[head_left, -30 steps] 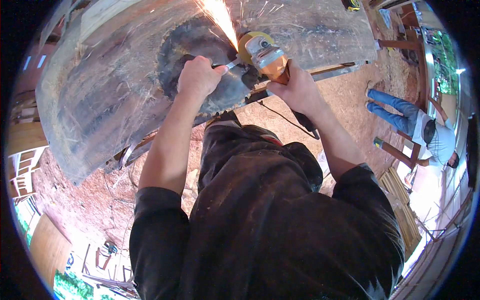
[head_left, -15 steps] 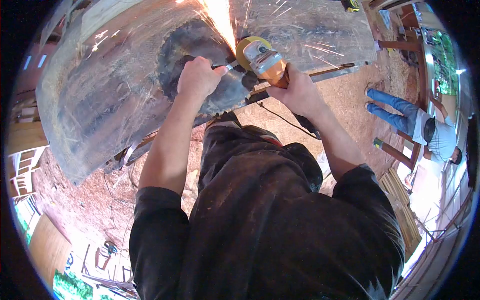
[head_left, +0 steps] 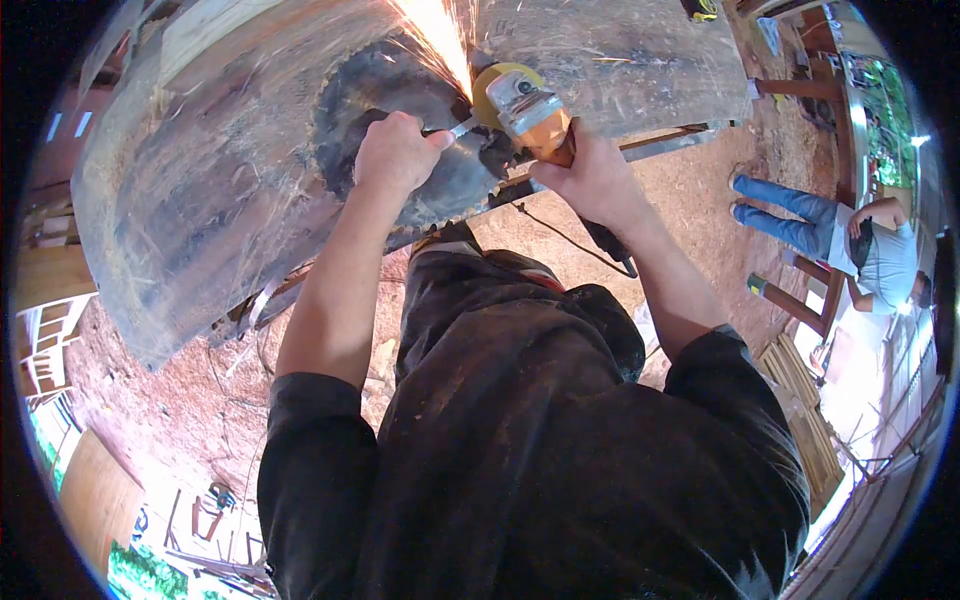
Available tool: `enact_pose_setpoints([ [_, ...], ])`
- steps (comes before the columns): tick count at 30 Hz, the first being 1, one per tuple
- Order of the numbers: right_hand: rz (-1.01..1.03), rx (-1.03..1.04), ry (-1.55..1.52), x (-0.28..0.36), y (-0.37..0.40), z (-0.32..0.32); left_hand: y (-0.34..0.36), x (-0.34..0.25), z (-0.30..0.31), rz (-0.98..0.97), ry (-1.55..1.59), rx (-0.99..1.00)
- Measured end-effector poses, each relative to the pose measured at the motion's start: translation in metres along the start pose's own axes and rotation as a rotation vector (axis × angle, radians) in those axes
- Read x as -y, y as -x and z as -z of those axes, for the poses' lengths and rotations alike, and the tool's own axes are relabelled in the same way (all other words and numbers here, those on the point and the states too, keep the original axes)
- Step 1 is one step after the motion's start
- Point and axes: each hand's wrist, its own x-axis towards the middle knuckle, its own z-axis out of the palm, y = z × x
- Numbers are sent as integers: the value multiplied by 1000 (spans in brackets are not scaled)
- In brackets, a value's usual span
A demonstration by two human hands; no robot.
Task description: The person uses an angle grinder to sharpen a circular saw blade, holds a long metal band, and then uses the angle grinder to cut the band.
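Note:
My right hand is wrapped round the orange body of an angle grinder. Its yellow disc meets the tip of a pale metal shank, and sparks stream away toward the far side. That shank belongs to a dark-handled, chisel-like tool, which my left hand grips in a closed fist. Part of the tool's handle is hidden by my fingers. Beneath my left hand lies a large toothed circular saw blade on the worn wooden tabletop.
A dark power cord trails from the grinder below the table edge. A yellow-and-black tape measure lies at the far right corner. Another person stands at right by a wooden frame. Stacked boards lie nearer on that side.
The grinder has tilted slightly, and its spark stream has changed shape. My left hand stays in place. The other person has drawn a bent arm back toward the body.

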Motion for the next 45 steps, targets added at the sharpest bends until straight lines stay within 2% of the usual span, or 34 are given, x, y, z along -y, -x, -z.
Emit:
enact_pose_setpoints([
  [2,4,-51,36,-3,-3,-2,-7,9,-12,-77,54,-102],
  [12,26,-12,-15,-1,-3,-1,-5,7,-10,-47,32,-92],
  [14,13,-68,34,-3,-6,-2,-6,11,-14,-99,72,-135],
  [17,2,-41,15,-7,-8,-5,-8,12,-16,-123,57,-154],
  [21,57,-25,-14,-1,-3,-6,-2,4,-6,-47,60,-112],
  [23,-15,-16,86,4,-4,-3,1,2,-3,-48,52,-114],
  [27,-17,-14,85,4,-4,-2,-10,12,-16,-120,81,-174],
  [29,-28,38,10,5,-2,-1,-1,2,-1,-42,15,-40],
  [32,-44,29,-14,1,-3,-1,1,0,3,-18,26,-19],
  [35,-2,-66,12,-4,-6,0,-4,6,-7,-49,46,-54],
  [39,-23,-68,-30,1,-1,2,-5,6,-8,-56,39,-54],
  [41,12,-33,-35,2,3,0,-3,6,-7,-100,28,-91],
  [45,-36,37,-72,2,3,0,-5,8,-10,-64,39,-105],
])
